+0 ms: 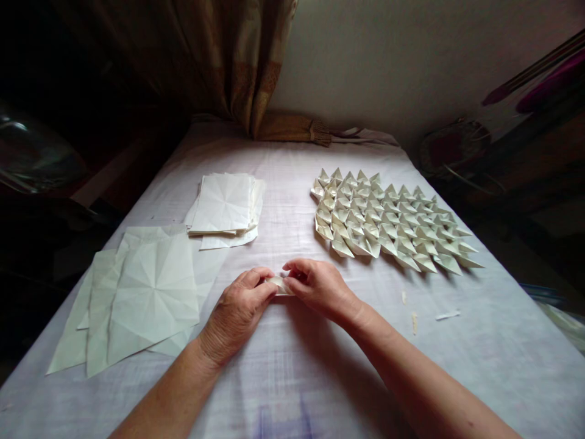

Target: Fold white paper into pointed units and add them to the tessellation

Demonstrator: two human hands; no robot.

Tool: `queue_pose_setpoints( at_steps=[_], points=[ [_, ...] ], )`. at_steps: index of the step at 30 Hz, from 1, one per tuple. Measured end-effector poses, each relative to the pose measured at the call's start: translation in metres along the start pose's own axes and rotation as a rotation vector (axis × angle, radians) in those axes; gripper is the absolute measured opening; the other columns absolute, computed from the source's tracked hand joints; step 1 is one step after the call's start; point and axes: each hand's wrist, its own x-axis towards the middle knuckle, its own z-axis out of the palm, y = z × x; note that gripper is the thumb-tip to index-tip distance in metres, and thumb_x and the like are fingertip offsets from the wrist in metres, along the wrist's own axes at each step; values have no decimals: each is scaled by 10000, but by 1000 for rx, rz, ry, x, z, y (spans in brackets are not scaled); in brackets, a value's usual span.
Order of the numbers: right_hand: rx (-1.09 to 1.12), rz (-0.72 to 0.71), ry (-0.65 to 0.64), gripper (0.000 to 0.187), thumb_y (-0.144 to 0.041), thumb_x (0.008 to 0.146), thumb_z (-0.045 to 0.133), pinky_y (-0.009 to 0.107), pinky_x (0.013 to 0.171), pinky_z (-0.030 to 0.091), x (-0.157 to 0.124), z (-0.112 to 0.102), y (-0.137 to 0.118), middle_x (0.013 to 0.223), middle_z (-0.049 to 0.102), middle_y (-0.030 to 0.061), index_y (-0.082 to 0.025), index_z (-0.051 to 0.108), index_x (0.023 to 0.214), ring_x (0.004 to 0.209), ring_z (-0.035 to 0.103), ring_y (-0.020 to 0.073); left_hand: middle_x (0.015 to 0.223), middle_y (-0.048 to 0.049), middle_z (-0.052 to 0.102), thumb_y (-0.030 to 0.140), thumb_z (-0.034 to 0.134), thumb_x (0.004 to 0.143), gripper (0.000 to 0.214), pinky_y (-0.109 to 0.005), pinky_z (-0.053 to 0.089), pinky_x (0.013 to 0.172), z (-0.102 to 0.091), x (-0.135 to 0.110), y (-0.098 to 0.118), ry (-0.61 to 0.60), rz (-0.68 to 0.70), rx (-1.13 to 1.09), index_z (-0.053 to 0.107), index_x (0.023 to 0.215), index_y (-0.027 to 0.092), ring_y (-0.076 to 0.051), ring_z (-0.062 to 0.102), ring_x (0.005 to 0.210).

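My left hand (237, 311) and my right hand (317, 286) meet at the middle of the cloth-covered table (292, 378). Both pinch a small folded piece of white paper (280, 285) between their fingertips; most of it is hidden by the fingers. The piece rests on or just above the cloth. To the left lie several large creased paper sheets (146, 299). Behind them is a stack of smaller creased squares (226, 207). To the right, many folded paper boats (388, 222) lie packed in rows.
A brown curtain (256, 67) hangs at the table's far edge before a pale wall. Small paper scraps (445, 316) lie on the cloth right of my right forearm. Dark clutter stands on both sides of the table.
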Motion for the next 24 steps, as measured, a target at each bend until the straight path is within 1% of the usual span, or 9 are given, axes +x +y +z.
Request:
queue_pose_setpoints(
  at_steps=[1,2,5,9,14,19,21,24],
  points=[
    [-32,33,-51,160,-254,803,671,235,578,372,2,-3,-3,736,730,-1,-219,752,937,640,617,140,1068,-56,662,174,534,945,156,-309,545,836,0,-1,-1,-5,7,4,684,963,212,-190,636,960],
    [-69,52,-96,119,-277,797,674,234,555,340,4,-5,-7,710,724,-7,-224,755,867,622,604,135,1071,-56,662,178,537,945,155,-310,547,834,1,-1,-1,-8,14,12,684,978,214,-191,637,960],
    [-149,63,-141,110,-288,791,651,239,532,277,7,-7,-14,684,712,-12,-232,745,781,603,580,128,1081,-55,655,179,553,939,154,-316,546,837,2,-2,-1,-16,24,33,685,1003,226,-198,634,972],
    [-221,47,-124,138,-298,787,616,250,532,251,8,-5,-16,704,716,3,-229,736,792,626,583,144,1092,-67,636,169,532,940,151,-336,540,875,0,-2,0,-34,15,44,674,961,215,-208,624,1001],
    [-279,63,-80,150,-258,779,585,262,550,254,5,-2,-19,731,729,18,-234,733,788,675,615,165,1223,-111,586,141,471,938,174,-420,500,987,-3,-1,5,-76,15,88,639,925,185,-251,575,1126],
    [-331,59,-17,167,-234,804,560,277,561,253,3,3,-21,738,735,37,-228,727,787,672,620,177,1277,-123,567,118,467,901,181,-474,478,1012,-4,-1,7,-109,-12,126,633,934,181,-274,558,1157],
    [-310,50,3,159,-237,814,566,274,563,261,2,5,-18,727,728,35,-224,717,768,660,610,173,1287,-124,565,117,479,884,180,-480,471,1020,-3,-1,7,-110,-18,116,637,933,186,-280,554,1177],
    [-162,19,26,136,-253,843,574,255,574,306,-1,8,-10,710,702,16,-215,695,793,639,586,155,1297,-123,563,117,506,852,163,-475,472,1025,-3,-2,5,-90,-26,71,634,920,190,-282,554,1192]
  ],
)
